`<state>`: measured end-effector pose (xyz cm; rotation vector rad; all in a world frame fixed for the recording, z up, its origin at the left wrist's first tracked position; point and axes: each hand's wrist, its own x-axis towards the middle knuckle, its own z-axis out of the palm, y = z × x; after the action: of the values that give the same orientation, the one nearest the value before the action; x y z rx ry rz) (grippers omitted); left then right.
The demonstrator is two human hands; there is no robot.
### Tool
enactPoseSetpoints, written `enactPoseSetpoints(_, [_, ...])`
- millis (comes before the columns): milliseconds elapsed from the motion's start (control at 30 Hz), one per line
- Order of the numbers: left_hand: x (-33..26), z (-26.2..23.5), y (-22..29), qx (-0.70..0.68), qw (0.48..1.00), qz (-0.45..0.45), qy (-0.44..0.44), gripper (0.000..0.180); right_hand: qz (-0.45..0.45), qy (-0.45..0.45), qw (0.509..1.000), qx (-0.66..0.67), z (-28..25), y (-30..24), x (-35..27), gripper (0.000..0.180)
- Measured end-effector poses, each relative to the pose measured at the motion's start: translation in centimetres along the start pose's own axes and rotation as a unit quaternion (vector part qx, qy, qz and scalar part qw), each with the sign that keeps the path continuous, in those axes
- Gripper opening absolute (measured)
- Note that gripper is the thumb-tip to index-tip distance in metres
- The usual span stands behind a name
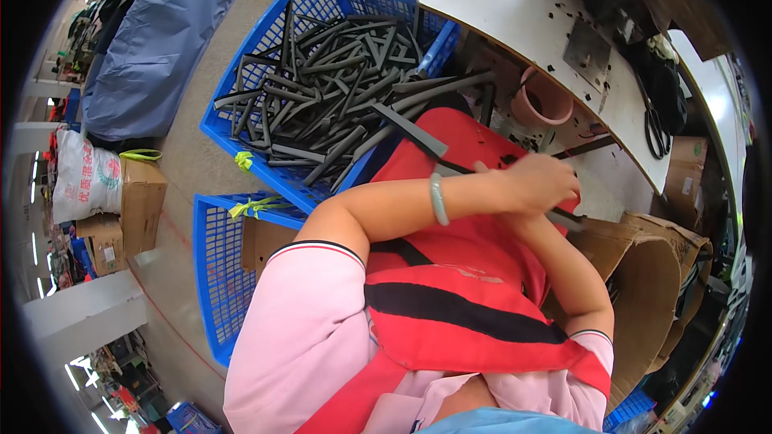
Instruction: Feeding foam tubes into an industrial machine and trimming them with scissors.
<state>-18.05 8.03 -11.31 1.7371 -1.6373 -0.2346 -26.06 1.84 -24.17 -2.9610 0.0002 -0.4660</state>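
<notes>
Head view: forearms cross above the red apron (450, 347), left over right.
Left hand (537, 185): reaching rightward, fingers curled close together; I cannot tell what they pinch.
Right hand (524, 223): mostly hidden under the left wrist, forearm angled up and inward; I cannot tell its fingers' state.
Grey strip (414, 130): slanting from beside the blue basket (221, 135) toward both hands.

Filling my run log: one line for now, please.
left hand: overlaps right hand; grips: unclear; blue plastic basket: filled with long grey strips
</notes>
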Motion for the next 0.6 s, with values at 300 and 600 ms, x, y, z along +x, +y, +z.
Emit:
enactPoseSetpoints(300, [-5.0,-13.9,6.0,-0.435,0.862,-0.107,-0.237,0.024,-0.010,-0.324,0.927,0.191,-30.2,1.6,6.0,0.021])
enactPoseSetpoints(600, [-0.8,-14.4,-0.5,-0.418,0.873,-0.209,-0.140,0.021,0.012,-0.172,0.981,0.087,-27.3,5.8,7.9,0.026])
